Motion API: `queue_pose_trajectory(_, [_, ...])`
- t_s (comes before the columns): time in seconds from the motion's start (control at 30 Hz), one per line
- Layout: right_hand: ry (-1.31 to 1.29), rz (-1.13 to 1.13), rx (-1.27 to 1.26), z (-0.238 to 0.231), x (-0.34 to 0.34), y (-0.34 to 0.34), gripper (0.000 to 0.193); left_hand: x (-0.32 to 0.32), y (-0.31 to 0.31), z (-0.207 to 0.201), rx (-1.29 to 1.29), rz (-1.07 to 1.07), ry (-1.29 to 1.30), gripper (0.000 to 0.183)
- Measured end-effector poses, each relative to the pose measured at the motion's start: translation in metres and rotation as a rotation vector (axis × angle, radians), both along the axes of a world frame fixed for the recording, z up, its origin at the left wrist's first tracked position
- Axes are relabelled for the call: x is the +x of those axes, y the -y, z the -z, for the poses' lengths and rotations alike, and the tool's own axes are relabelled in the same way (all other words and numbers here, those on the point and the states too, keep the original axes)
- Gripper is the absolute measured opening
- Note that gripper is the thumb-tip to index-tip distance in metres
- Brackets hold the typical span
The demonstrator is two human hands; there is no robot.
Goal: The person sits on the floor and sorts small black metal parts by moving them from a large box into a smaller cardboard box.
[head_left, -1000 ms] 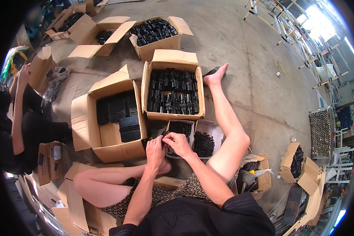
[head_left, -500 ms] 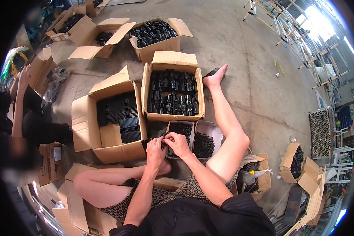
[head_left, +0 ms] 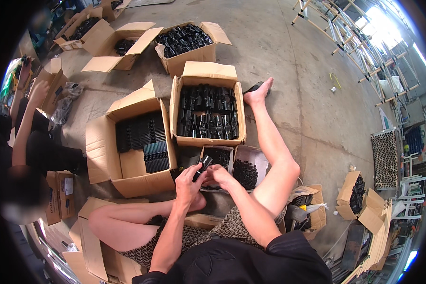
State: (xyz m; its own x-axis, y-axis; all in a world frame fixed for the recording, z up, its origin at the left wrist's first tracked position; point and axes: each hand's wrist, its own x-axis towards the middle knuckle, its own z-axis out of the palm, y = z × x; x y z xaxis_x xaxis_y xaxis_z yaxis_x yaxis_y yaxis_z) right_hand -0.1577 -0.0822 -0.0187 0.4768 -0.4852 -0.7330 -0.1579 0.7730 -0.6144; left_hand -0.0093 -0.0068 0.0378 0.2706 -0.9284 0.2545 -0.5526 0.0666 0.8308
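Observation:
My left hand (head_left: 186, 183) is closed around a short black plastic fitting (head_left: 204, 163), tube-like and shiny, tilted up to the right. Close beside it, my right hand (head_left: 218, 175) has its fingers drawn together; whatever they pinch, if anything, is hidden. Both hands hover over the near edge of two small open boxes. The left small box holds little black parts (head_left: 218, 154), and the right small box (head_left: 262, 155) has a heap of small black pieces (head_left: 245, 174). Beyond them stands a large carton (head_left: 209, 141) packed with rows of similar black fittings.
A carton (head_left: 142, 185) with stacked flat black parts is at the left. More open cartons of black parts, including a full carton (head_left: 189, 57), stand farther back. A person (head_left: 42, 151) sits at far left. My bare legs (head_left: 274, 156) flank the boxes. Metal racks (head_left: 364, 52) line the right.
My left hand has turned the black fitting upward, so more of it shows. My right hand has moved off it slightly right and down. The person at left has shifted their arms.

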Motion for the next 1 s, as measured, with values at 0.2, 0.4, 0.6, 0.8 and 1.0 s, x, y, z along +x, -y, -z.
queue_pose_trajectory(0.2, [0.51,0.338,0.147,0.018,0.015,-0.005,0.022,0.005,0.0,-0.007,0.092,-0.07,-0.302,0.032])
queue_pose_trajectory(0.4, [0.561,0.45,0.201,0.015,0.018,-0.013,0.017,0.007,0.001,0.001,0.111,-0.106,-0.346,0.032])
queue_pose_trajectory(0.6, [0.526,0.529,0.178,0.024,0.03,-0.023,0.014,0.003,0.002,0.001,0.133,-0.213,-0.426,0.032])
queue_pose_trajectory(0.8, [0.462,0.584,0.021,0.016,0.042,-0.031,0.014,0.006,0.004,0.008,0.129,-0.276,-0.482,0.034])
queue_pose_trajectory(1.0, [0.373,0.526,-0.183,0.014,0.042,-0.03,0.021,0.006,0.005,0.012,0.194,-0.269,-0.579,0.03])
